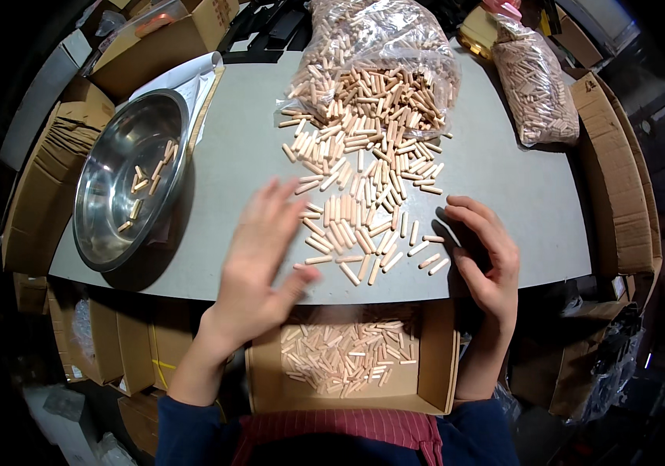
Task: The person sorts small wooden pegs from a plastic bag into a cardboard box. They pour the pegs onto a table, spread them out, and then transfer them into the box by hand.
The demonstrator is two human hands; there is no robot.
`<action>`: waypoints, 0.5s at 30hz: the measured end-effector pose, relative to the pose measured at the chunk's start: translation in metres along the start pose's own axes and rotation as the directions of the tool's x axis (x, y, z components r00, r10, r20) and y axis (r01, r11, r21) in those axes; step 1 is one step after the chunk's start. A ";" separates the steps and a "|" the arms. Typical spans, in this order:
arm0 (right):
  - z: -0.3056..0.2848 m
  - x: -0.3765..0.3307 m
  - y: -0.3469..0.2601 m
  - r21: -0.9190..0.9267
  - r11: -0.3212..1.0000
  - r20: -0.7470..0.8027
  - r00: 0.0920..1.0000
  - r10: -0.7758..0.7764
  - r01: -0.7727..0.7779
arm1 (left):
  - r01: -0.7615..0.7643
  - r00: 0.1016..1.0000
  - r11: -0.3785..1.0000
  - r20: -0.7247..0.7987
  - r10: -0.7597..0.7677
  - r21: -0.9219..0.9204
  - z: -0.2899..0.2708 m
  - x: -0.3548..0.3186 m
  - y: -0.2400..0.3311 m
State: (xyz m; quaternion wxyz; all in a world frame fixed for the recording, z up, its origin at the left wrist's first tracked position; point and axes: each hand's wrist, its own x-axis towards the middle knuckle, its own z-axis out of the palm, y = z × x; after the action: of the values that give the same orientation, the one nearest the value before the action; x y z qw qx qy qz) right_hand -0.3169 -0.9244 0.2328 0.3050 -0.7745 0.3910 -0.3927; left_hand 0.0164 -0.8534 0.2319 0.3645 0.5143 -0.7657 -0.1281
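Observation:
Several short wooden dowel pins (363, 194) lie spread over a grey table (239, 140), spilling from an open clear plastic bag (371, 54). My left hand (258, 256) hovers flat and blurred at the left edge of the spread, fingers apart, holding nothing. My right hand (487, 252) rests cupped on its edge at the right of the pins, fingers curled toward them, nothing in it. Below the table edge a cardboard box (437, 357) holds several more pins (348, 357).
A steel bowl (115, 155) with a few pins stands at the table's left, paper sheets (185, 78) under it. A second bag of pins (538, 85) lies at the back right. Cardboard boxes (619, 179) surround the table on both sides.

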 end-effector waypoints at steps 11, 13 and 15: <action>0.005 -0.014 -0.024 0.214 0.971 0.289 0.942 -0.170 0.110 | 0.246 0.920 0.890 -0.196 -0.339 -0.384 -0.007 -0.009 0.004; 0.009 -0.017 -0.020 0.227 0.972 0.223 0.969 -0.109 0.058 | 0.240 0.923 0.902 -0.204 -0.327 -0.360 -0.003 -0.006 0.007; 0.013 -0.016 -0.017 0.035 0.999 0.096 0.995 0.001 -0.004 | 0.183 0.932 0.946 -0.258 -0.253 -0.267 -0.001 -0.005 0.004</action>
State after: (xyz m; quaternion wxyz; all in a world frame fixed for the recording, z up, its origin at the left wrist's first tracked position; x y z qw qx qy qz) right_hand -0.3055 -0.9000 0.2337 0.3374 -0.7865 0.3699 -0.3616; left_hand 0.0152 -0.8475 0.2331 0.5148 0.5621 -0.6210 -0.1823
